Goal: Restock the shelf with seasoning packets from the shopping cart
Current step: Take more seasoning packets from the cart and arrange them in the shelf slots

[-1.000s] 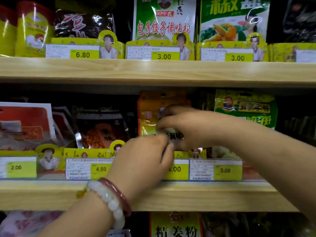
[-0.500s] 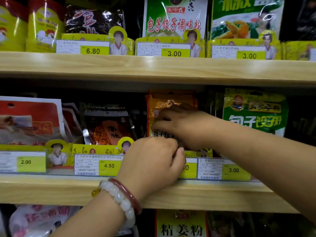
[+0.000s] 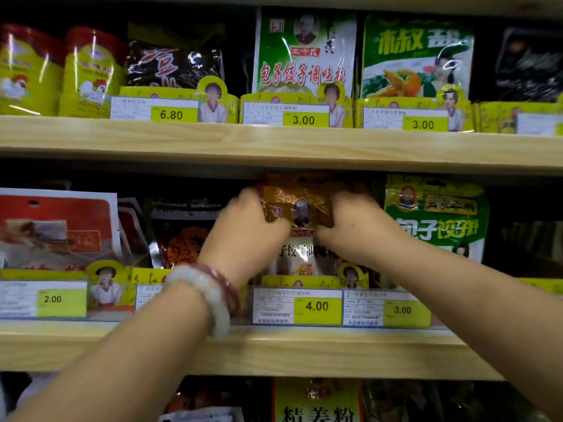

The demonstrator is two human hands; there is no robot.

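While both arms reach over the wooden shelf (image 3: 304, 351) edge, the left hand (image 3: 246, 236) and right hand (image 3: 353, 226) meet at an orange packet (image 3: 300, 205) standing upright on the middle level. Each hand takes one side of it near the top: the left hand's fingers curl around the left edge, the right hand's fingers curl around the right edge, so the packet is gripped between them, its printed face toward the camera. Both hands are blurred, so single fingertips cannot be told apart. The packet's top nearly reaches the underside of the upper shelf (image 3: 274, 144), and its lower part stands behind the yellow 4.00 tag (image 3: 316, 306). Two bracelets (image 3: 210, 296), one white and one reddish, circle the left wrist.

Just right of the orange packet stands a green packet (image 3: 435, 220), above a 3.00 tag (image 3: 402, 309). To the left are a dark packet (image 3: 182, 236) and, further left, a red-and-white packet (image 3: 58, 229) above a 2.00 tag (image 3: 52, 299). On the upper shelf, yellow tins (image 3: 58, 71) with a rooster picture stand at far left, then a black bag (image 3: 173, 62) above a 6.80 tag (image 3: 171, 115), then two green packets. A yellow packet (image 3: 316, 403) shows on the level below.
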